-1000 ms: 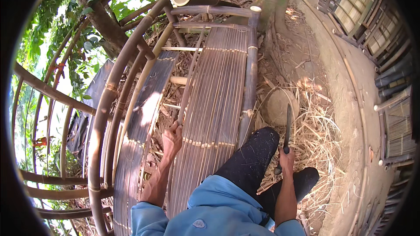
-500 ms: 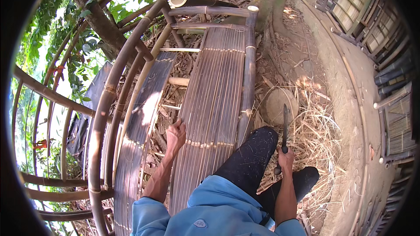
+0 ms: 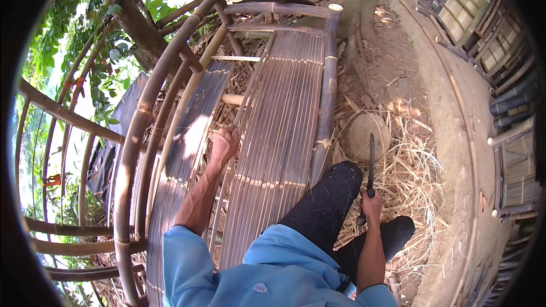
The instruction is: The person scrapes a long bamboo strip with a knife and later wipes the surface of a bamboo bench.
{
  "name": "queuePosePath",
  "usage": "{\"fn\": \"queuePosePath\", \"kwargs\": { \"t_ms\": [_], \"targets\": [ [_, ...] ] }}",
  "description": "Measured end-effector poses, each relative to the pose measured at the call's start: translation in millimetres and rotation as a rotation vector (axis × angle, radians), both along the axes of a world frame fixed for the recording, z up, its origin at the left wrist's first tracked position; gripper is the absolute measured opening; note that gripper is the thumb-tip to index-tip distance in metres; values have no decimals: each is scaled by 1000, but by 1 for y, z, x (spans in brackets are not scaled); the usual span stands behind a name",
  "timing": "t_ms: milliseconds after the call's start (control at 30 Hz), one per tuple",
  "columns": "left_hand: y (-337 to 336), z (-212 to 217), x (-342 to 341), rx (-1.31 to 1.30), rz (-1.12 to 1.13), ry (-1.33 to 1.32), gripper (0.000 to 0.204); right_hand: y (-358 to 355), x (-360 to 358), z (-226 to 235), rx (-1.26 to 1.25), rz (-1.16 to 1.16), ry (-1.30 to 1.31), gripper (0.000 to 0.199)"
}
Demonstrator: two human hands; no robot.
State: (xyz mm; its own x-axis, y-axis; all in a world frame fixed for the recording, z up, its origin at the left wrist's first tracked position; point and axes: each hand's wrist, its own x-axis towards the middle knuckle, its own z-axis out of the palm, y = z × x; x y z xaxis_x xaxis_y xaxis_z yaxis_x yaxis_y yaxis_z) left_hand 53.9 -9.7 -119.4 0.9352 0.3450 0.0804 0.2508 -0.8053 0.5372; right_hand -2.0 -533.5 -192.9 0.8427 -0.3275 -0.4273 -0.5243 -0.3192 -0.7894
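Observation:
My left hand (image 3: 225, 142) is closed at the left edge of a bamboo slat panel (image 3: 278, 119), its fingers around a thin bamboo strip (image 3: 219, 213). That strip stands slightly apart from the rest of the panel, with a narrow gap along it; the fingers partly hide it. In my right hand (image 3: 371, 206) is a long, dark-bladed knife (image 3: 372, 159), gripped by its handle beside my right knee, blade pointing away from me. A round wooden chopping block (image 3: 364, 135) lies on the ground just beyond the blade.
A bamboo bench frame (image 3: 327, 85) surrounds the panel, with a curved bamboo railing (image 3: 132, 136) to the left. Another dark slat section (image 3: 187, 142) lies beside the gap. Pale shavings (image 3: 412, 176) cover the ground at right. A tree trunk (image 3: 358, 0) stands ahead; stacked bamboo (image 3: 512, 102) lines the far right.
My left hand has shifted left and a little away from me, and the edge strip has moved apart from the panel. The knife in my right hand stays nearly still.

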Motion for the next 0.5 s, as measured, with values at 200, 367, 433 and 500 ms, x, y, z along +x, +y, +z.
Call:
{"fn": "queuePosePath", "kwargs": {
  "t_ms": [200,367,433,500],
  "targets": [
    [18,-81,-3,327,71,-91,35,1,0,2,-57,36,-38,24],
    [11,-116,-8,-174,267,102,36,4,1,6,-46,1,-7,23],
    [-4,-110,-15,-319,248,-6,38,1,0,6,-67,-2,-5,23],
    [0,-105,-22,-70,163,-304,38,5,1,5,-114,45,-51,23]
  ]
}}
